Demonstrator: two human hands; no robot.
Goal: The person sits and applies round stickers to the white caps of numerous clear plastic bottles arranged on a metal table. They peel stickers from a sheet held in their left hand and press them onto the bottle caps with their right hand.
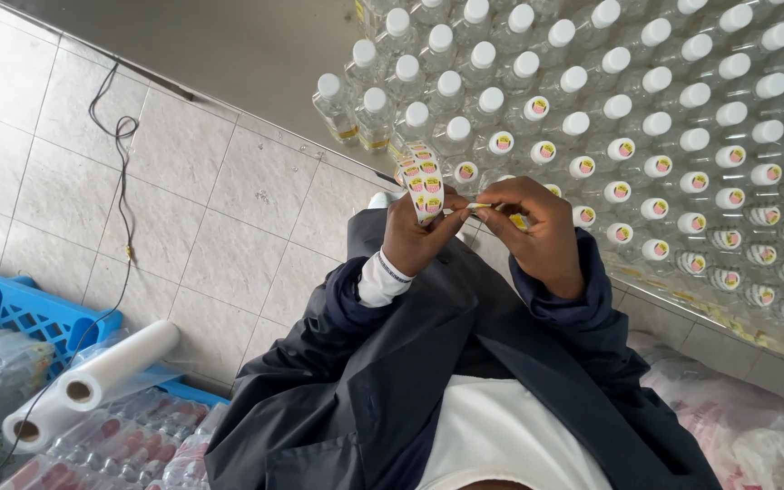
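left hand: my left hand [413, 238] sits just left of centre in the frame, fingers curled shut around a strip of stickers [424, 181] that stands up out of my fist toward the bottles.
right hand: my right hand [537, 231] is just right of centre, thumb and forefinger pinched together on a single small sticker [476, 207] at the edge of the strip; the other fingers are bent in loosely.
stickers: the strip is a white backing with small round yellow and red labels in rows, slightly curled at the top, held between both hands, touching both.
bottles: a packed block of clear bottles with white caps [646, 109] fills the upper right of the frame on a grey metal table [247, 54]. the caps nearest my hands and down the right side carry round stickers; the caps farther up are bare white.
sleeves: dark jacket sleeves on both arms, a white cuff [381, 278] showing at my left wrist.
floor: pale tiled floor [183, 200] across the left, with a thin black cable [122, 181] running down it.
lower left: a blue plastic crate [20, 313], a white roll of film [93, 381] lying on it, and shrink-wrapped packs of bottles [129, 449] below.
lower right: crumpled clear plastic wrap [746, 417] beside my jacket.
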